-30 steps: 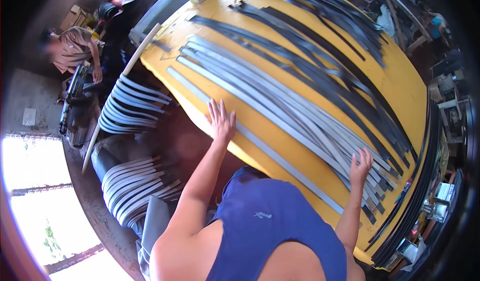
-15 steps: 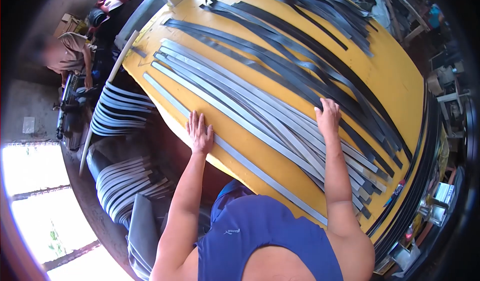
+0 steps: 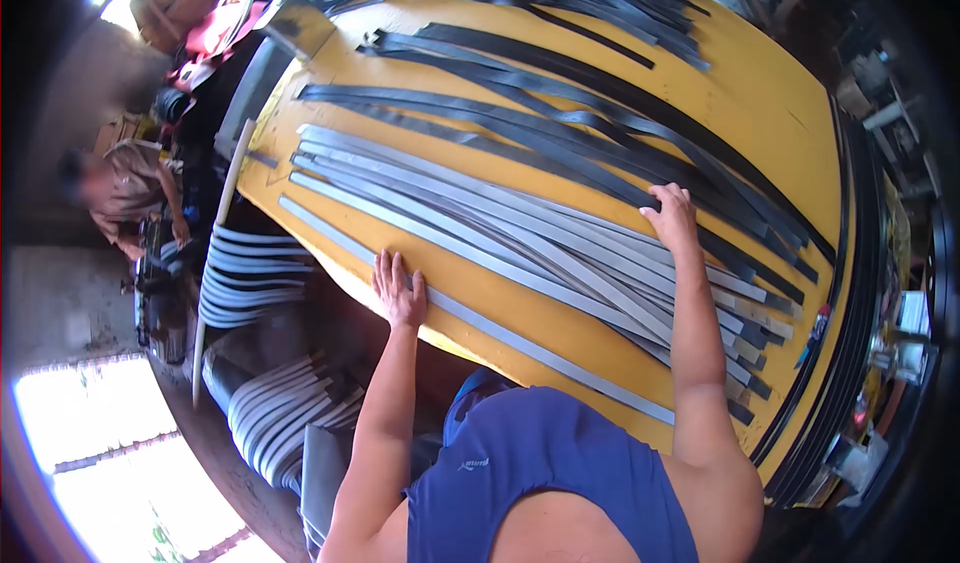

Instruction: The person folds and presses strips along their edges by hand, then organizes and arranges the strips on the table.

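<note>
My left hand [image 3: 400, 291] lies with spread fingers on a single grey strip [image 3: 540, 354] near the front edge of the yellow table [image 3: 770, 93]. Farther right, my right hand [image 3: 673, 213] has bent fingers at the end of a black strip [image 3: 560, 163], just beyond the bundle of grey strips [image 3: 470, 208]. Thumb and fingers are curled at that strip; whether they grip it is hard to tell. More black strips [image 3: 600, 113] lie behind, some crossing one another.
Curved grey strips hang over a pale pole [image 3: 222, 233] at the left, with another bundle [image 3: 275, 413] below. A person in a brown shirt [image 3: 130, 188] is at the far left. Long black strips [image 3: 838, 363] run along the table's right end, near a small tool [image 3: 818, 333].
My right hand has moved from the right ends of the grey strips back to the black strips. My left hand stays on the single grey strip. The camera view has shifted.
</note>
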A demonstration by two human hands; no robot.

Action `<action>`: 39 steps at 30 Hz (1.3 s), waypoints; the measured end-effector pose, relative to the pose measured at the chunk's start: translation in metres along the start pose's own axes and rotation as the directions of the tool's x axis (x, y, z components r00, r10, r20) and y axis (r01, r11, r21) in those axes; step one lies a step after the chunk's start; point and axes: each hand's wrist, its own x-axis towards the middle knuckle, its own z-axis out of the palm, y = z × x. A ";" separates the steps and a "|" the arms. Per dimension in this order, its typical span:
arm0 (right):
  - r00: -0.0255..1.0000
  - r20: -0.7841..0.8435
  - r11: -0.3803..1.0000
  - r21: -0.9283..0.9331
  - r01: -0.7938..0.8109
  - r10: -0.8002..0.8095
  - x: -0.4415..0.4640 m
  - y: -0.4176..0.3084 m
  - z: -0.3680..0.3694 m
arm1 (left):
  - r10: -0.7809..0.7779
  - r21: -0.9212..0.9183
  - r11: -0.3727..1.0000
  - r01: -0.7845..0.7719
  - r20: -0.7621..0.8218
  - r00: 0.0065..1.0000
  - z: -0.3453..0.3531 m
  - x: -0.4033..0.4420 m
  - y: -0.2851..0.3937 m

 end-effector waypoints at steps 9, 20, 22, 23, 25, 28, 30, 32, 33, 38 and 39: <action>1.000 0.024 1.000 0.009 -0.015 0.014 -0.007 0.028 0.002 | -0.003 0.025 1.000 0.002 0.036 0.999 -0.002 0.001 0.002; 0.974 -0.047 0.963 -0.146 -0.228 0.223 -0.046 0.044 -0.027 | 0.059 0.044 0.997 -0.058 -0.033 0.998 0.006 -0.001 -0.005; 0.940 -0.162 0.932 -0.159 -0.325 0.300 -0.074 0.083 -0.039 | 0.070 0.040 0.997 -0.068 -0.040 0.997 0.007 0.000 -0.006; 0.909 -0.235 0.914 -0.138 -0.382 0.344 -0.091 0.096 -0.051 | 0.071 0.040 0.997 -0.069 -0.043 0.997 0.006 -0.001 -0.008; 0.846 -0.284 0.857 -0.128 -0.500 0.451 -0.120 0.123 -0.065 | 0.078 0.044 0.996 -0.075 -0.051 0.996 0.007 0.000 -0.009; 0.802 -0.274 0.818 -0.082 -0.569 0.531 -0.136 0.145 -0.070 | 0.075 0.049 0.996 -0.073 -0.034 0.997 0.008 -0.001 -0.008; 0.796 -0.238 0.820 0.001 -0.573 0.557 -0.134 0.147 -0.072 | 0.078 0.063 0.995 -0.076 -0.030 0.997 0.006 0.000 -0.008; 0.794 -0.195 0.817 0.106 -0.567 0.576 -0.130 0.150 -0.075 | 0.072 0.062 0.996 -0.071 -0.025 0.997 0.007 0.000 -0.008; 0.795 -0.171 0.813 0.158 -0.560 0.582 -0.127 0.151 -0.076 | 0.067 0.063 0.996 -0.065 -0.023 0.998 0.008 0.000 -0.009; 0.828 -0.037 0.589 0.722 -0.365 0.559 -0.115 0.162 -0.087 | 0.055 0.067 0.996 -0.054 -0.004 0.998 0.007 0.000 -0.008; 0.838 0.010 0.454 0.837 -0.306 0.546 -0.113 0.159 -0.091 | 0.055 0.068 0.996 -0.055 -0.004 0.998 0.007 0.000 -0.009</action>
